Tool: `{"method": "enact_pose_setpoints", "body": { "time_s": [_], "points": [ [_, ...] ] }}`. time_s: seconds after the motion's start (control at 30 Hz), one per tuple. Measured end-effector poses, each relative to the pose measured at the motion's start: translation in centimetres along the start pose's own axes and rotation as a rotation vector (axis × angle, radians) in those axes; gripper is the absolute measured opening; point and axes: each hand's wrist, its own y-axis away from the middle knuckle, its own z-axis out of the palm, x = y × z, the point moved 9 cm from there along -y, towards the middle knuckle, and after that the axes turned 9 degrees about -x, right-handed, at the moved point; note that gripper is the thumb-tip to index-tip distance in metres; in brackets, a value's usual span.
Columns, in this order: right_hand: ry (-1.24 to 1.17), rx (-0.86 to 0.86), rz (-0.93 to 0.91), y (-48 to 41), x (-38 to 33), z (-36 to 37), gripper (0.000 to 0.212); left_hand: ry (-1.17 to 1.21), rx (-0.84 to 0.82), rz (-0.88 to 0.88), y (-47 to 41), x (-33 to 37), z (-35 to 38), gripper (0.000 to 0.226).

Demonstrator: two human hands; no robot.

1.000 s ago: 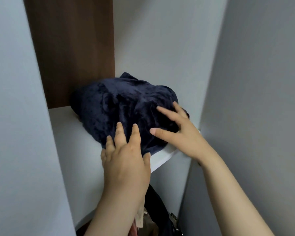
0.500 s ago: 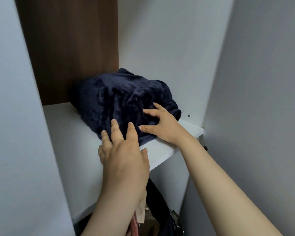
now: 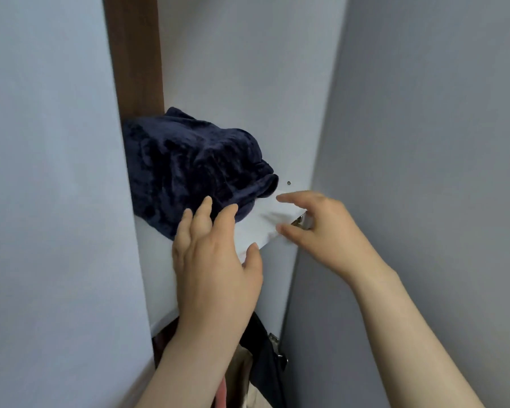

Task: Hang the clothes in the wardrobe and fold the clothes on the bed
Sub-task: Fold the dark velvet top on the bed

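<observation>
On top wardrobe shelf [image 3: 156, 260] | navy fleece bundle [image 3: 195, 169] sits deep in back-left corner, likely so it can't slide off | our left hand [image 3: 215, 260] spread, fingertips at its front edge | right hand [image 3: 321, 231] spread, empty, just beside it

Head camera looks forward, close on a wardrobe shelf [image 3: 259, 231].

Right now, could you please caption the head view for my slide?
Open left hand and right hand by a navy bundle on a white shelf.
</observation>
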Motion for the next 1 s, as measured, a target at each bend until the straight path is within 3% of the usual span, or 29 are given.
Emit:
{"method": "enact_pose_setpoints", "body": {
  "time_s": [0.27,0.43,0.57,0.77,1.0],
  "points": [
    [0.330,-0.012,0.232,11.1,-2.7,-2.7,0.049,0.156,-0.208,0.296,4.7,2.5,0.0,0.050],
    [0.411,-0.039,0.401,19.7,-3.8,-3.4,0.051,0.187,-0.503,0.414,9.5,3.9,3.2,0.052],
    [0.413,0.005,0.557,28.7,-4.1,-5.5,0.048,0.177,-0.649,0.465,14.9,6.6,5.3,0.050],
    [0.429,0.083,0.774,42.0,-2.7,-9.3,0.048,0.233,-0.870,0.724,25.9,14.6,9.3,0.051],
    [0.423,0.109,1.069,56.8,-1.0,-11.2,0.051,0.233,-1.083,0.901,36.4,21.0,14.5,0.047]
  ]
}}
